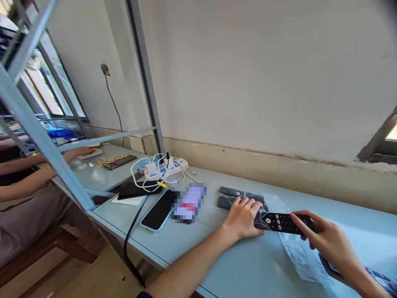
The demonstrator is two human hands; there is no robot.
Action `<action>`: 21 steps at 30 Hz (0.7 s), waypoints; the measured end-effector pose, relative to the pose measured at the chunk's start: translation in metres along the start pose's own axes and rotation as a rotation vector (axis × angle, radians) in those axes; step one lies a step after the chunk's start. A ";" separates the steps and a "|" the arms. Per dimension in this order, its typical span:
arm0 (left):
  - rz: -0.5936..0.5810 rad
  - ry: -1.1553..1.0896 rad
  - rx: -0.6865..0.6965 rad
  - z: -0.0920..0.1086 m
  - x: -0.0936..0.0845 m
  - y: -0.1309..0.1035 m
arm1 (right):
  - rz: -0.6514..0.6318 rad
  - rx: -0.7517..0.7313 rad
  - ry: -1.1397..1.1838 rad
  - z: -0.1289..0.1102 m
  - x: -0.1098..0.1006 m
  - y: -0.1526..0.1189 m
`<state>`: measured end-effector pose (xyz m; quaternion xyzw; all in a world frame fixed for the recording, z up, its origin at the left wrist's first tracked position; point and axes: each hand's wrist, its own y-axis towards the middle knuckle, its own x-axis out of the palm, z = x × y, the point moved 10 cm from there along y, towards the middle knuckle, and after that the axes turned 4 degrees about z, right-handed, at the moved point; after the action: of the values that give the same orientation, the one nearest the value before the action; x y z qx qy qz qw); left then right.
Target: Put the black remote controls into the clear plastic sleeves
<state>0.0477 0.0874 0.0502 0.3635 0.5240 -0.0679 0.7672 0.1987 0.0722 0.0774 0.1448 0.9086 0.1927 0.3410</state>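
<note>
A black remote control (282,222) lies level between my two hands, just above the table or resting on it; I cannot tell which. My right hand (330,238) is closed around its right end, thumb on top. Closed at the other end, my left hand (243,217) grips the remote where clear plastic film shows around it. Right behind my left fingers are dark remotes (229,192) in plastic wrap, lying side by side. A clear plastic bag (297,256) is spread beneath and beside the remote. Partly hidden under my right forearm is another remote (381,279).
Left on the table (242,269) lie a light-cased phone (157,211), a phone with a blurred screen (190,203), a black pouch (136,189) and a power strip (173,167) with tangled white cables. A metal bed frame (43,140) stands between me and another person's arm (27,186).
</note>
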 end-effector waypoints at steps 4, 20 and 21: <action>-0.009 0.003 0.035 0.002 0.003 0.001 | 0.008 0.101 0.222 0.000 -0.004 0.004; 0.133 0.037 0.201 0.021 -0.007 -0.005 | -0.256 0.339 0.512 0.085 0.036 0.007; 0.123 0.040 0.211 0.023 -0.007 -0.006 | -0.282 0.301 0.493 0.076 0.036 0.007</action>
<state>0.0590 0.0669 0.0578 0.4751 0.5059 -0.0680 0.7168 0.2247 0.1115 0.0078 0.0153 0.9933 0.0362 0.1088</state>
